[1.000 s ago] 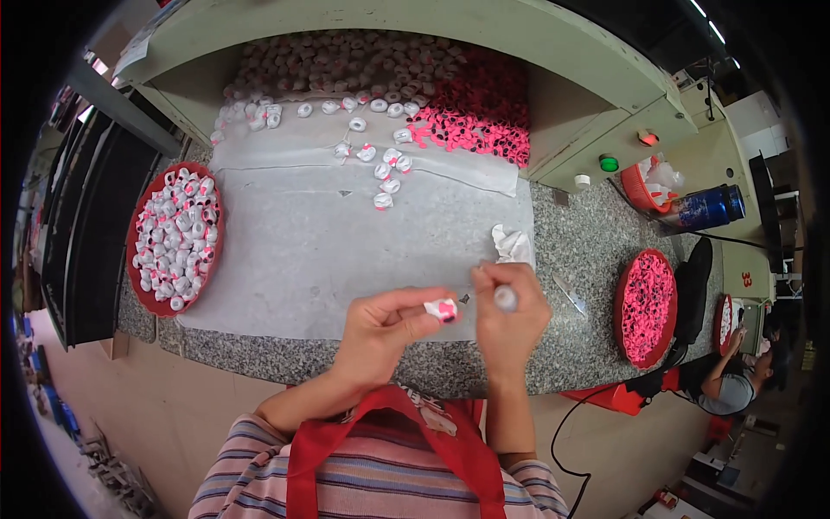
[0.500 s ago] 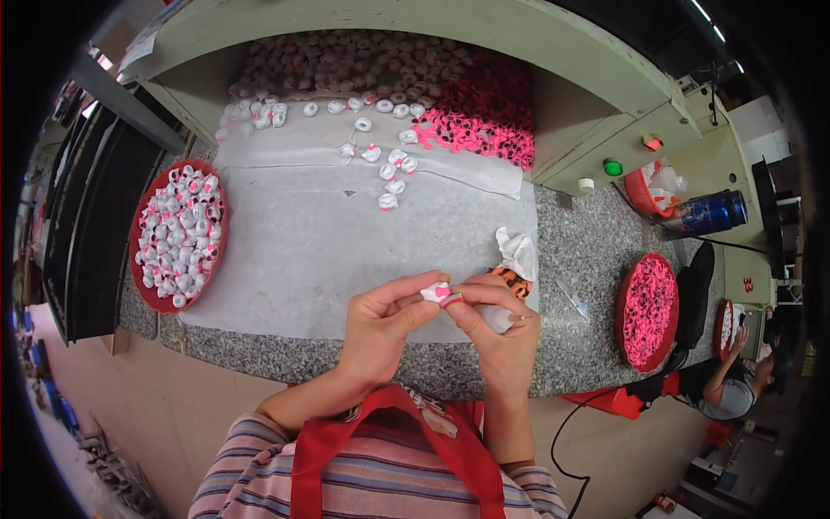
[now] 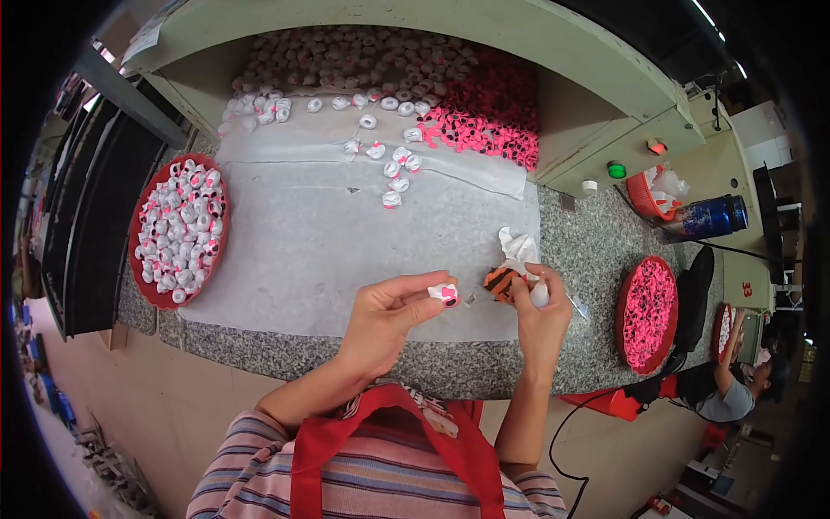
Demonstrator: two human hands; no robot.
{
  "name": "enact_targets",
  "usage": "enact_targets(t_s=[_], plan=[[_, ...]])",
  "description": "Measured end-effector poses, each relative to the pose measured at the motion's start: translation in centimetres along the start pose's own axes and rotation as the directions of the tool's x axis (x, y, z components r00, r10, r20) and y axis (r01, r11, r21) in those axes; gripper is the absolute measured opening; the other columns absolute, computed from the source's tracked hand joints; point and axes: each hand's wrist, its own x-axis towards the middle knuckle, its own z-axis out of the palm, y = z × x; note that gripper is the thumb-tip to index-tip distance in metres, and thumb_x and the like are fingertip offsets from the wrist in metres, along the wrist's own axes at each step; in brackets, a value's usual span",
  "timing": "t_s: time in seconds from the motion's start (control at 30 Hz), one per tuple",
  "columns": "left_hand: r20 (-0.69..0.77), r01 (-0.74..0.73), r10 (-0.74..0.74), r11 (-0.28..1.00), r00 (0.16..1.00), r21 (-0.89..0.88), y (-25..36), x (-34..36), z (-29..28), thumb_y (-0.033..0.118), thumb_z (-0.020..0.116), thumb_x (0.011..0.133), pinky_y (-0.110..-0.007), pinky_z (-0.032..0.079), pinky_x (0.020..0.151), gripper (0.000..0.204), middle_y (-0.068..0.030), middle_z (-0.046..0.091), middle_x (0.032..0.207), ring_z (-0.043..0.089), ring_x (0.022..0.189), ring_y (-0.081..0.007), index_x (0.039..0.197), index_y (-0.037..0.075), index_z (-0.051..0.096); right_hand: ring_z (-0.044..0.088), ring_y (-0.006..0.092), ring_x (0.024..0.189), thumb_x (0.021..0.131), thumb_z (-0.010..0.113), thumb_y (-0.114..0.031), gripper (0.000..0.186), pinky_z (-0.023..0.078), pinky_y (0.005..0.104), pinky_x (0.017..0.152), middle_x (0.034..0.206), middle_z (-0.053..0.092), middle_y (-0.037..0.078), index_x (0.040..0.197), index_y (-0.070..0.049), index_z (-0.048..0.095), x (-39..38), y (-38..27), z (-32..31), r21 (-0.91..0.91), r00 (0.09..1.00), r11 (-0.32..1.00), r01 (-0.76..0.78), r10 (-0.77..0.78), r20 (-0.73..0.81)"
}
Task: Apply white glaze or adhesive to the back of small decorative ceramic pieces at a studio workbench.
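Note:
My left hand [image 3: 389, 324] is closed, pinching a small white molded piece [image 3: 437, 291] with a pink and black part on its front. To the right, my right hand [image 3: 542, 324] keeps a small white squeeze bottle [image 3: 540, 295] in its curled fingers. Its thumb and fingertips are at an orange-and-black striped object [image 3: 501, 284], whose kind I cannot make out. Crumpled white tissue [image 3: 517, 245] lies just beyond that object. Several similar white pieces [image 3: 399, 184] lie on the white sheet [image 3: 294, 251] ahead of my hands.
A red basket [image 3: 136, 278] of white pieces stands left; another red basket [image 3: 621, 320] with pink-and-black parts stands right. More pieces [image 3: 346, 65] and pink parts [image 3: 484, 134] fill the green cabinet's recess. A blue bottle [image 3: 711, 216] lies at right. A co-worker [image 3: 731, 381] sits far right.
My right hand has moved right, away from the white piece, to the striped object, taking the squeeze bottle along. My left hand still holds the piece, its pink-and-black part now showing.

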Motion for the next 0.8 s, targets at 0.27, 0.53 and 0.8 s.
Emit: enact_targets(t_s=[0.27, 0.53, 0.8], plan=[[-0.037, 0.016, -0.012, 0.996, 0.999, 0.091, -0.2, -0.1, 0.0, -0.006, 0.055, 0.079, -0.033, 0.045, 0.088, 0.030, -0.0170, 0.058, 0.104, 0.058, 0.095, -0.0229, 0.109, -0.005, 0.054, 0.053, 0.0081, 0.059, 0.073, 0.063, -0.003, 0.018, 0.043, 0.0201, 0.051, 0.073, 0.060, 0.005, 0.089, 0.002, 0.059, -1.3, -0.5, -0.9, 0.176, 0.976, 0.977, -0.118, 0.082, 0.203], [-0.050, 0.019, -0.016, 0.998, 0.999, 0.052, 0.0, -0.1, 0.1, -0.006, 0.055, 0.078, -0.030, 0.044, 0.088, 0.033, -0.0162, 0.056, 0.109, 0.056, 0.097, -0.0201, 0.111, -0.004, 0.052, 0.056, 0.0122, 0.065, 0.072, 0.065, -0.004, 0.016, 0.046, 0.0245, 0.059, 0.075, 0.059, 0.007, 0.086, 0.002, 0.061, 0.8, 1.8, -1.8, -0.226, 1.000, 0.974, 0.022, -0.019, 0.016], [-0.025, 0.026, -0.023, 0.990, 0.999, 0.137, -0.2, -0.3, 0.1, -0.006, 0.056, 0.078, -0.029, 0.044, 0.086, 0.033, -0.0145, 0.058, 0.105, 0.057, 0.096, -0.0185, 0.111, -0.004, 0.052, 0.061, 0.0163, 0.068, 0.071, 0.067, -0.007, 0.015, 0.047, 0.0291, 0.058, 0.076, 0.061, 0.010, 0.084, 0.000, 0.063, 1.3, 3.3, 0.4, -0.352, 0.981, 0.922, 0.161, -0.110, 0.160]])
